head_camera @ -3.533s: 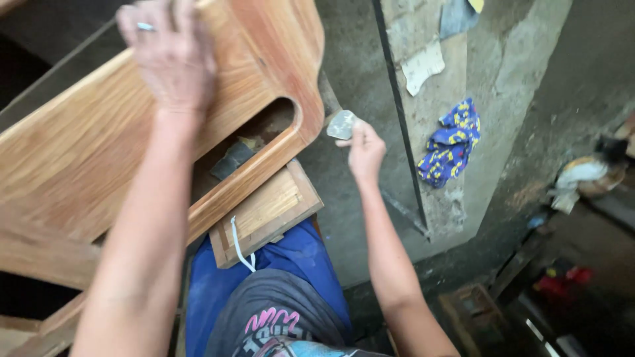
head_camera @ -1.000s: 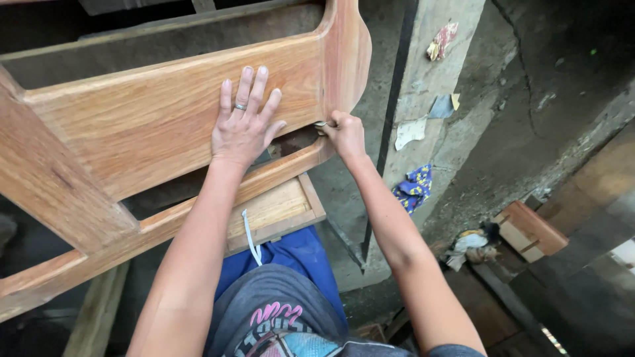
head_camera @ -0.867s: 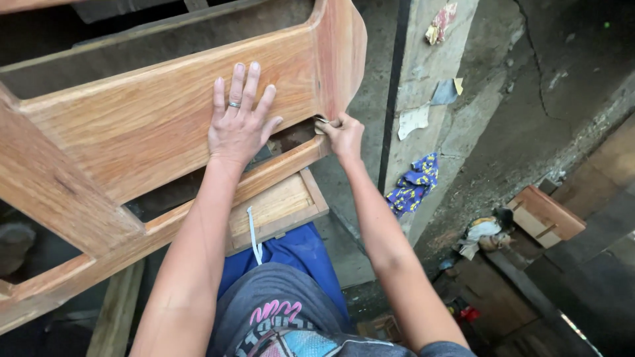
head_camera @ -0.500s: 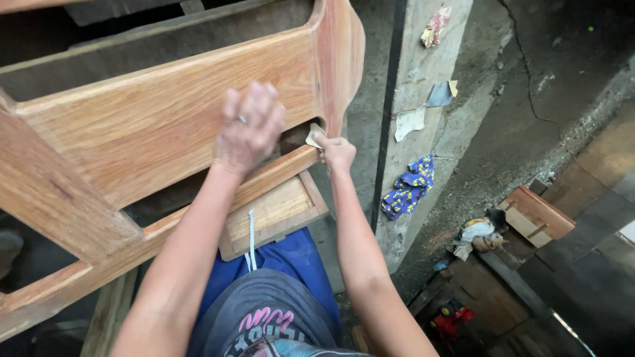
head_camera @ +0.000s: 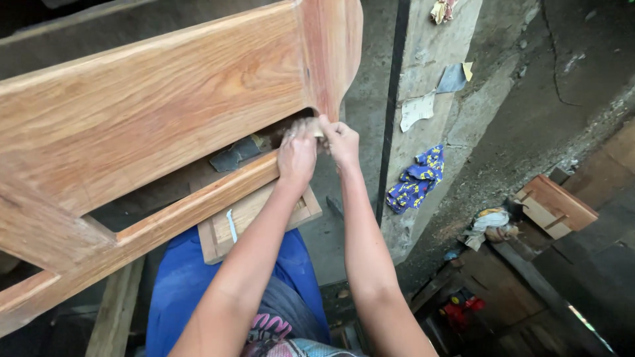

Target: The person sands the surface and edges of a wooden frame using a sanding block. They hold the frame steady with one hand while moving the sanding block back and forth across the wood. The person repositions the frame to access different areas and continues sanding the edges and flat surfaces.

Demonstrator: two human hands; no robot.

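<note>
Both hands pressed together at the inner corner of a wooden furniture frame [head_camera: 165, 125], where the broad top rail meets the shaped side post. Left hand [head_camera: 297, 153] curled over the lower rail's end, knuckles up, fingers tucked into the opening. Right hand [head_camera: 341, 140] pinched on something small and pale at the corner (likely a scrap of sandpaper, though barely visible). Frame tilted across the lap, above a small wooden panel [head_camera: 254, 215] resting on blue trousers.

Risk, as a judgement: fingers squeezed in the tight corner could scrape on the edge, or uneven pressure could round the crisp joint; the unclamped frame might also slip.

Hard to tell: what the right fingertips grip, the dark object [head_camera: 235, 153] inside the opening, and the frame's left end, cut off. Patterned blue rag [head_camera: 415, 180] on the concrete ledge beside.
</note>
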